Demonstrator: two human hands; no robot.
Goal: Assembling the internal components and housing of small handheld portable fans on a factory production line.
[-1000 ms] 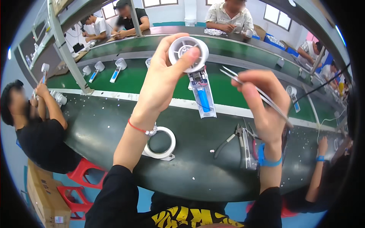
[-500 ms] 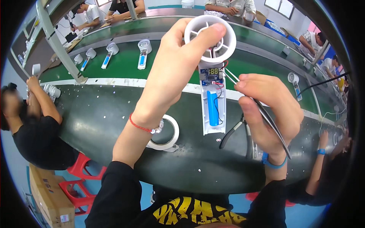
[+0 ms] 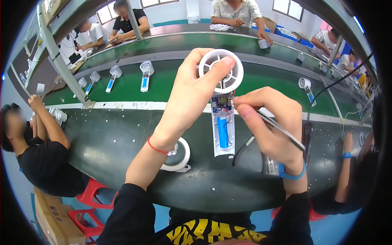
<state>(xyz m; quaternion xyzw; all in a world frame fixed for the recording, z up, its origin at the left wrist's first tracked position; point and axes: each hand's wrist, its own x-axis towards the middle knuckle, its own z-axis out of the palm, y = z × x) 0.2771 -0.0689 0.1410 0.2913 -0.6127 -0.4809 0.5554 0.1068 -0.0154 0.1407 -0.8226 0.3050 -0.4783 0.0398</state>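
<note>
Dark desk [image 3: 122, 130] below. White device [image 3: 221, 113] held over its far edge; long axis near-vertical in view, round head [image 3: 238, 81] pointing up and away, open handle [image 3: 217, 150] down and nearer. Left hand [image 3: 192, 87]: grip closed on head. Right hand [image 3: 279, 118]: grip pinched on tweezers [image 3: 286, 133]. Blue battery [image 3: 222, 132] lengthwise in handle. Circuit board [image 3: 222, 102] above it, tweezers' tips just beside.

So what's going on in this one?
A person's left hand holds up a white device by its round head, with the open handle showing a blue battery and a circuit board. The right hand grips metal tweezers, tips at the board's edge; whether they touch anything is unclear. A roll of tape lies on the bench, and similar open units sit on the green belt beyond.
</note>
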